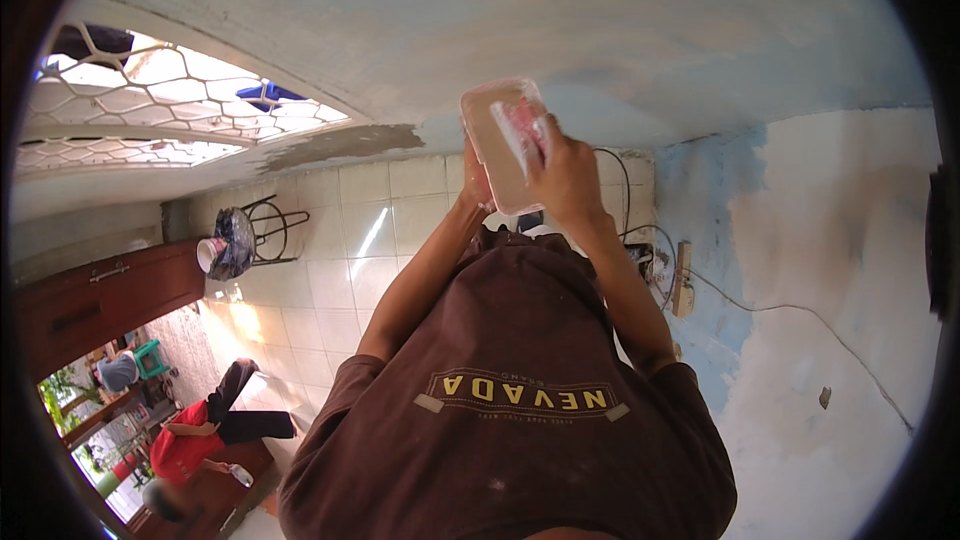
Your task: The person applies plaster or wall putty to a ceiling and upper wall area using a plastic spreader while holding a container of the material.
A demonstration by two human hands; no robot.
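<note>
My left hand [473, 178] is closed around the left side of a shallow rectangular tub [487, 130] with rounded corners and a beige inside. The tub is tilted in front of my chest. In my right hand [570, 175] is a flat, scraper-like tool [520, 130], smeared white and reddish, over the tub's inside. My fingers hide its grip, so its exact kind is unclear. Pale smears show on the tub's rim. Beyond the tub rises a wall [620, 30] with patchy pale blue and whitish paint.
A window with a white metal grille [180, 105] is at the upper left, near a grey wall patch [345, 145]. A stool [280, 230] stands on the tiles beside a bucket [209, 254]. A person in red [185, 440] is lower left. Right, a cable [790, 308] crosses the wall.
</note>
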